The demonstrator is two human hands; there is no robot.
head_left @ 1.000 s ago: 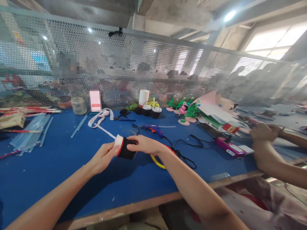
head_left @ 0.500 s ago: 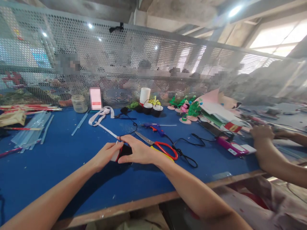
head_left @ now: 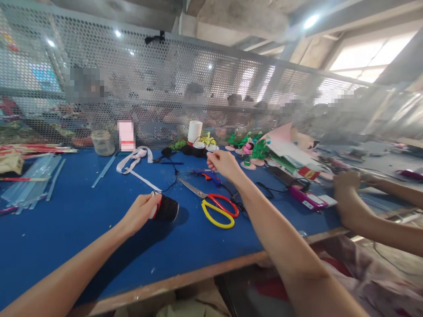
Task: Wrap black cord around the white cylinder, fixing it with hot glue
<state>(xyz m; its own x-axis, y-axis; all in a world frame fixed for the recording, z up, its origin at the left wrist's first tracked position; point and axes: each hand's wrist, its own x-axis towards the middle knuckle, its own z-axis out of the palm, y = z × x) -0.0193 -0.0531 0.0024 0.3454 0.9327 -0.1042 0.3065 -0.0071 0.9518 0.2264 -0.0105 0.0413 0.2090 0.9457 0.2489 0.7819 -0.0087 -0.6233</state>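
Observation:
A small black cup (head_left: 168, 208) with a red and white rim lies on its side in my left hand (head_left: 144, 210), whose thumb and fingers are closed at the rim end. White ribbon (head_left: 145, 179) runs from that rim back to a loose loop on the table. My right hand (head_left: 224, 165) hovers farther off, above the handle of the blue glue gun (head_left: 207, 175) and in front of the small cups. Its fingers are curled together; whatever they hold, if anything, cannot be made out. Scissors (head_left: 218, 207) with red and yellow handles lie between my arms.
Along the back stand a glass jar (head_left: 103, 143), a white thread spool (head_left: 194, 131) and green craft plants (head_left: 259, 152). Clear glue sticks (head_left: 31, 180) are piled at left. A pink-purple device (head_left: 306, 198) lies at right, near a co-worker's hand (head_left: 346, 180).
My right hand has let go of the black cup and moved up and right toward the glue gun. My left hand keeps the cup. The view has shifted slightly right.

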